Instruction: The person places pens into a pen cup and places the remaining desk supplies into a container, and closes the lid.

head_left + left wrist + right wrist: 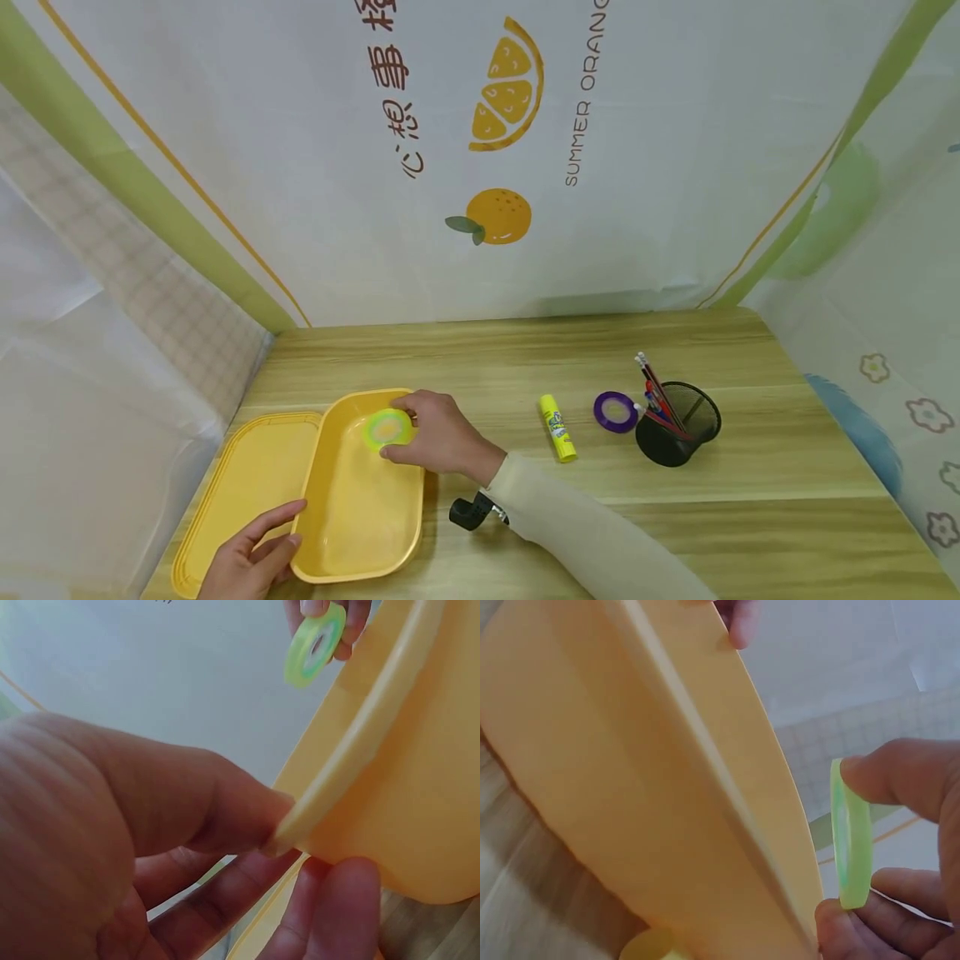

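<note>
Pinching green tape (387, 428) with right fingers (896, 774), tub (382, 712) with left fingers (202, 795), pencils (651, 377) in head view only

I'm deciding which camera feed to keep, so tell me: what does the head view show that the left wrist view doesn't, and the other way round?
Only the head view shows the glue stick, the purple tape roll and the black mesh pen holder with its pencils. Only the left wrist view gives a broad, close look at the yellow box from outside. Both show the left hand touching that box and the right hand holding the green tape roll.
</note>
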`<state>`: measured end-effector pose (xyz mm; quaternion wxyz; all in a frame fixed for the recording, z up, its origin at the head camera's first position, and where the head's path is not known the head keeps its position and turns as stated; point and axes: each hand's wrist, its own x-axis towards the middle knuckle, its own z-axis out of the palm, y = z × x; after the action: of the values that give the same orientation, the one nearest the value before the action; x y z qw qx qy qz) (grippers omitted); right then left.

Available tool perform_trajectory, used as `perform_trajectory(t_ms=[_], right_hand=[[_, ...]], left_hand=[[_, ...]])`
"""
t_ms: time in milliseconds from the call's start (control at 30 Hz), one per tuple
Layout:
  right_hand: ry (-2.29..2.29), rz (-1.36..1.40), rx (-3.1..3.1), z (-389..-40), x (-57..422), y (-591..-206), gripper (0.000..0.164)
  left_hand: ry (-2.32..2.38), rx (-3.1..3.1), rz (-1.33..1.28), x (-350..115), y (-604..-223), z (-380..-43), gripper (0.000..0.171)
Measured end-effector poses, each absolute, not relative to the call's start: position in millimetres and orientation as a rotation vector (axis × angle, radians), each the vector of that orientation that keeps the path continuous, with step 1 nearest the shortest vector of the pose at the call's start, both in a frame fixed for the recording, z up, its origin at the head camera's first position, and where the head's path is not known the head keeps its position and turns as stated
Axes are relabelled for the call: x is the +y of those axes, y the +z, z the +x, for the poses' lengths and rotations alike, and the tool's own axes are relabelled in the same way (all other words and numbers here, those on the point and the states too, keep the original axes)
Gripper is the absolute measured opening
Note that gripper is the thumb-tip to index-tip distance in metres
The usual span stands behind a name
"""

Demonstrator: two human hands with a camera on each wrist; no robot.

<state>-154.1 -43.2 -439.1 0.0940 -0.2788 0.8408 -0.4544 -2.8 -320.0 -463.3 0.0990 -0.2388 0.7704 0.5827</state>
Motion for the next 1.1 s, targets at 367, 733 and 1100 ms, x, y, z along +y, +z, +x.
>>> perform_trajectory(t_ms=[367, 733, 1100], right_hand=[[-1.134, -0.842, 2.598, -159.1, -61.2, -437.0, 0.062], [-1.052, -0.792, 2.572, -162.9, -85.8, -436.3, 0.061], [-0.967, -0.779, 2.662, -166.6, -102.3, -437.1, 0.059]], left_hand=[[1.671, 2.299, -0.726, -314.1, -461.1, -3.9, 0.036], [1.671, 2.313, -0.724, -315.6, -458.4, -2.0, 0.037], [1.669, 2.314, -0.734, -316.3, -458.6, -2.0, 0.04]])
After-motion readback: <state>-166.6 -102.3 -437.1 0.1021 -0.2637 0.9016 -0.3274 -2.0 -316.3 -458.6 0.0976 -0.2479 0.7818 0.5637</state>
